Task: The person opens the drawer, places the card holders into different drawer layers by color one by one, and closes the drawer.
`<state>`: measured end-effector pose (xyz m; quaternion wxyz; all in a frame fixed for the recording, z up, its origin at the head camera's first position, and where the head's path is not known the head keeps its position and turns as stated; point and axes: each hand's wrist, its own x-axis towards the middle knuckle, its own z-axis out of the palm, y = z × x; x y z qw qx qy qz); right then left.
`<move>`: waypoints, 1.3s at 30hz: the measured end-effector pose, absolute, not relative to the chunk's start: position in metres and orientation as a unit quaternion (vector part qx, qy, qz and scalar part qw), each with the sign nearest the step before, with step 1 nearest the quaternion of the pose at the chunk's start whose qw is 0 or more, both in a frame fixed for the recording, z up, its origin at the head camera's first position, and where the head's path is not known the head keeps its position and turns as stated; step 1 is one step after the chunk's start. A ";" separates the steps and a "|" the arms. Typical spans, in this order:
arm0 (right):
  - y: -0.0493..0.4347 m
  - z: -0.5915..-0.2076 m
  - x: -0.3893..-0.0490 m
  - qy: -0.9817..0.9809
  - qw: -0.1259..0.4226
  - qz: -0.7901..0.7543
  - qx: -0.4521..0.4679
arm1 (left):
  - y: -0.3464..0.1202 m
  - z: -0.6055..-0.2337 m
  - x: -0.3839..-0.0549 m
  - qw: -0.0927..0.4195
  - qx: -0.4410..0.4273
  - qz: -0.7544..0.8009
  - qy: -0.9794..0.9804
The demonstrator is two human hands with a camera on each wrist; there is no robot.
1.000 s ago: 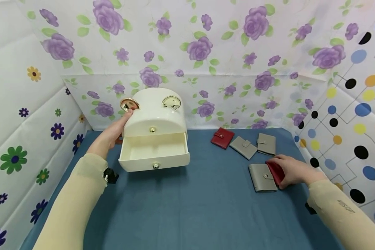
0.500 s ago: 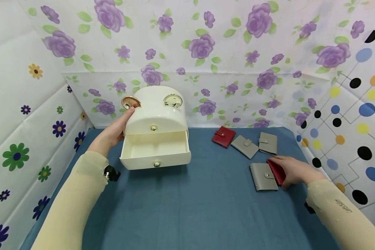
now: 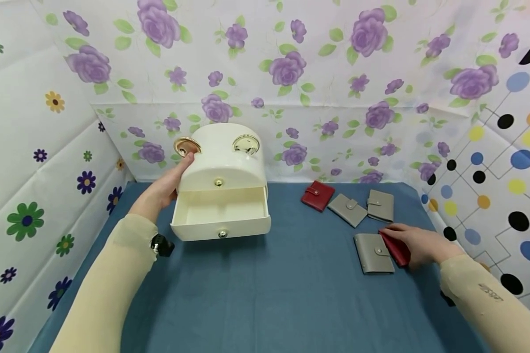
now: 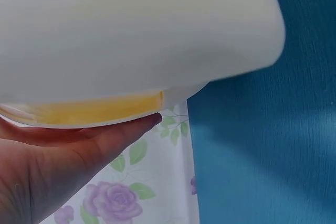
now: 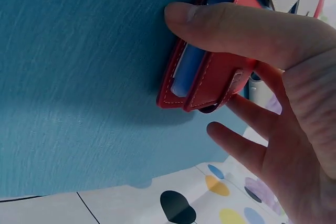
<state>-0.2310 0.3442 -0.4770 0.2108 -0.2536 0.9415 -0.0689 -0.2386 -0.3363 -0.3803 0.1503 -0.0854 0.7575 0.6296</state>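
Note:
A white storage box (image 3: 221, 159) with two gold-rimmed round eyes stands at the back left, its lower drawer (image 3: 223, 206) pulled out. My left hand (image 3: 161, 193) rests against the box's left side, thumb by the left eye. In the left wrist view, fingers (image 4: 118, 140) lie fairly straight along the white wall. At the right, my right hand (image 3: 419, 245) pinches a red card holder (image 3: 396, 247), tilted up beside a grey card holder (image 3: 374, 253). Bluish plastic sleeves (image 5: 188, 69) show inside the red one in the right wrist view.
Behind the right hand lie another red card holder (image 3: 318, 196) and two grey ones, a slanted one (image 3: 347, 211) and one farther right (image 3: 381, 206). A blue cloth (image 3: 282, 299) covers the table. Patterned sheets (image 3: 291, 117) wall in the back and sides.
The red card holder in my right hand has tipped slightly, its near end turning right. My left hand stays on the box. The head view has shifted a little.

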 end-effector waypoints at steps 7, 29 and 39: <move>0.346 -0.482 -0.234 0.943 0.197 -0.056 -0.261 | -0.336 -0.380 -0.240 0.153 -0.092 0.604 0.777; 0.342 -0.479 -0.231 0.942 0.210 -0.075 -0.250 | -0.339 -0.383 -0.239 0.133 -0.114 0.596 0.783; 0.346 -0.481 -0.230 0.941 0.209 -0.075 -0.254 | -0.338 -0.384 -0.238 0.131 -0.118 0.595 0.784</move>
